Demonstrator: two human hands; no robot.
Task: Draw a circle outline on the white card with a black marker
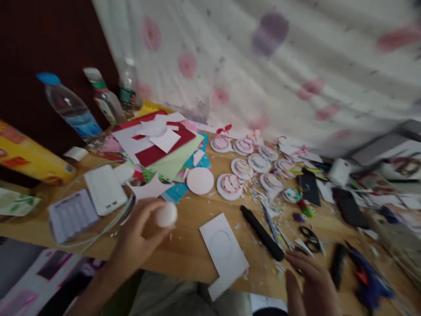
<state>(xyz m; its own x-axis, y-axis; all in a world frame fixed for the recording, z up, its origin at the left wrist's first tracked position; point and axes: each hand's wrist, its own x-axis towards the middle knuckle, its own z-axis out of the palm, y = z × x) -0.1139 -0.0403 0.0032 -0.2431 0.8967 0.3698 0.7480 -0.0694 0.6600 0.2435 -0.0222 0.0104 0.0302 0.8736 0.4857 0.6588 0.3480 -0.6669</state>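
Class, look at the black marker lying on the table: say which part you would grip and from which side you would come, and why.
Grip the black marker at mid-barrel, from above, fingers closing across its width. It lies flat and slanted on the wooden table, ringed by paper scraps, so its long sides are free. The right hand is nearest, beside its lower end; the left hand holds a small white ball.

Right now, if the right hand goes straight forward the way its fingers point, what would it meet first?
Probably the black marker: the right hand points up and left, its fingertips almost at the marker's near end. Blur makes depth uncertain.
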